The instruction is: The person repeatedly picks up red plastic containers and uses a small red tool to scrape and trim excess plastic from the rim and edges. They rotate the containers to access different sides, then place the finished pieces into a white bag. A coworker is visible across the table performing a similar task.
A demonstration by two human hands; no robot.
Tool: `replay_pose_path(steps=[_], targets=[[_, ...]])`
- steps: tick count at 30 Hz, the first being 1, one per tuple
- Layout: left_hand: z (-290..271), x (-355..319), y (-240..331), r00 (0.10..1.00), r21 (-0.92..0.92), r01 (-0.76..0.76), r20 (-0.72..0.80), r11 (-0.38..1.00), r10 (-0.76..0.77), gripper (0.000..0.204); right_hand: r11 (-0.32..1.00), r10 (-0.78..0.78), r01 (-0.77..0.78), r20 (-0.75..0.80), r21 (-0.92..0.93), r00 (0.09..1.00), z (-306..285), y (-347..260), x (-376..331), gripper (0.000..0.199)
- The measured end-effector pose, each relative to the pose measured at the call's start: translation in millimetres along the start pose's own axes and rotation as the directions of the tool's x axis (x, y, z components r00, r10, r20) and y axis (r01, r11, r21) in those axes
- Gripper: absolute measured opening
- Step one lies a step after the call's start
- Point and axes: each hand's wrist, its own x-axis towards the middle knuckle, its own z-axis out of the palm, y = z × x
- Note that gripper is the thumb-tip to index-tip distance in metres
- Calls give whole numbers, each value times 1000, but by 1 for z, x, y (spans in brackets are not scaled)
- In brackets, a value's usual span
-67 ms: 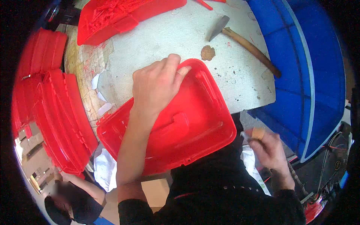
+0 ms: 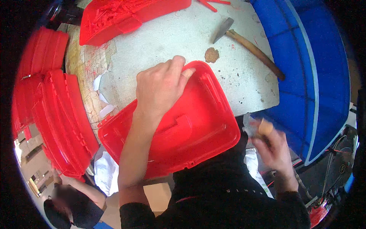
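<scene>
Little has shifted: my left hand [image 2: 160, 86] still presses the red lid [image 2: 190, 129] on the desk [image 2: 179, 38]; my right hand [image 2: 272, 147] grips a small tool [image 2: 263, 128]. Trimming the lid's edge seems next.

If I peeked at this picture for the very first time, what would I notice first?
First, the big red plastic lid in the middle, with the left hand pressing on its far edge. Next, the stack of red lids at the left and the big blue bin at the right. A hammer lies on the grey table behind.
</scene>
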Motion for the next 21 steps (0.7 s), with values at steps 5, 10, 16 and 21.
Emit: replay_pose_path(steps=[5, 10, 16, 21], targets=[[-2, 1, -1, 999, -14, -30, 13, 999, 31, 23, 915, -186, 155, -50, -374, 981, 23, -12, 65, 32], [1, -3, -5, 1000, -81, -1, 8, 997, 2, 22, 809, -215, 162, -29, -566, 976, 29, -23, 76, 26], [9, -6, -8, 1000, -79, 8, -28, 997, -10, 22, 706, -193, 110, -41, -699, 980, 36, -26, 58, 35], [10, -6, -8, 1000, -75, 9, -16, 997, -10, 23, 701, -211, 125, -38, -702, 977, 36, -17, 31, 38]])
